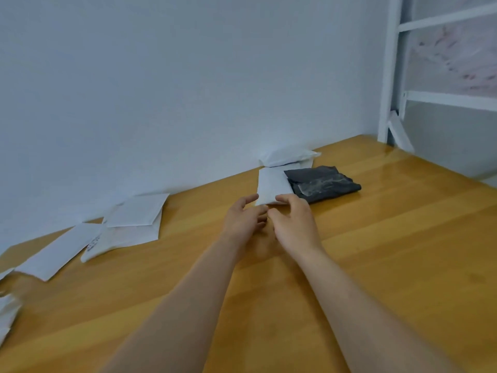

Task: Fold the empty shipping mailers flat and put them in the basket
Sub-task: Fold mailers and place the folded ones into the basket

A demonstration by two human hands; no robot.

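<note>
White mailer [271, 184] edge in right hand [294, 224] grip.

Open tabletop [390, 238] right of dark mailer [322, 183]; wall [188, 103] blocks behind.

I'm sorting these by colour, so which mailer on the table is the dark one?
The folded dark grey mailer, lying just right of the white mailer at the right hand. Every other mailer in view is white.
</note>
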